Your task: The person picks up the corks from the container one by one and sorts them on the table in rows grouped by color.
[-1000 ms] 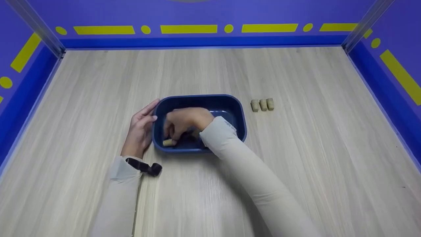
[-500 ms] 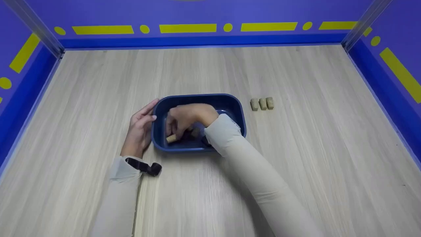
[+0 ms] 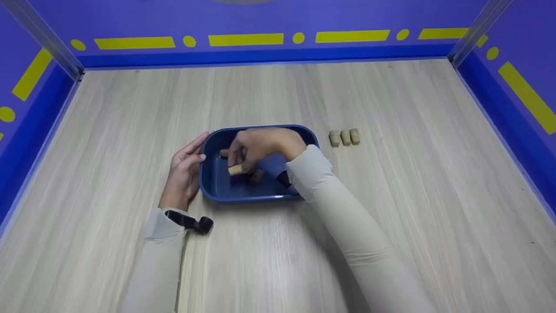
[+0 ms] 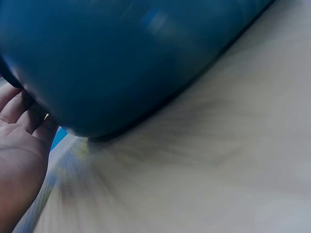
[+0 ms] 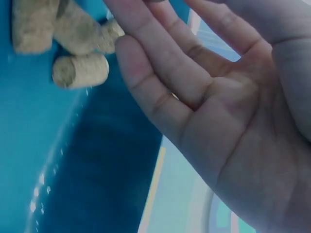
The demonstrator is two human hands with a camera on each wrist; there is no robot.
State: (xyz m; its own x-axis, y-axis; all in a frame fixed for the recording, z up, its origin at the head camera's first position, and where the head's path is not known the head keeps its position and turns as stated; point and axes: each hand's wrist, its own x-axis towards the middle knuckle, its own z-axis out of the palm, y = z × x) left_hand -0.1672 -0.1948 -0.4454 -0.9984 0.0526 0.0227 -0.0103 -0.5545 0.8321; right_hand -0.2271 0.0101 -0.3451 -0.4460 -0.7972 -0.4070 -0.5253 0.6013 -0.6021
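A dark blue rectangular tub (image 3: 243, 199) stands on the table in the head view. My left hand (image 3: 184, 169) rests against its left outer wall, thumb at the rim and fingers along the far corner; the left wrist view shows those fingers (image 4: 31, 114) fairly straight on the wall. Inside the tub, my right hand (image 3: 263, 145) pinches a tan cork (image 3: 236, 170) between thumb and fingertips. One loose cork (image 3: 224, 153) lies by the tub's far left, another (image 3: 256, 176) below my palm. Several corks (image 5: 80, 71) lie close together in the right wrist view, where the fingertips are cut off.
Three corks (image 3: 345, 138) stand in a short row on the wooden table (image 3: 412, 182), right of the tub. Blue walls (image 3: 278, 52) with yellow marks enclose the table at the back and sides. A black strap device (image 3: 190, 221) sits on my left wrist.
My right hand has lifted the cork from the tub's near left corner, moving away from me and slightly right. More loose corks show in the tub. The left hand stays in place.
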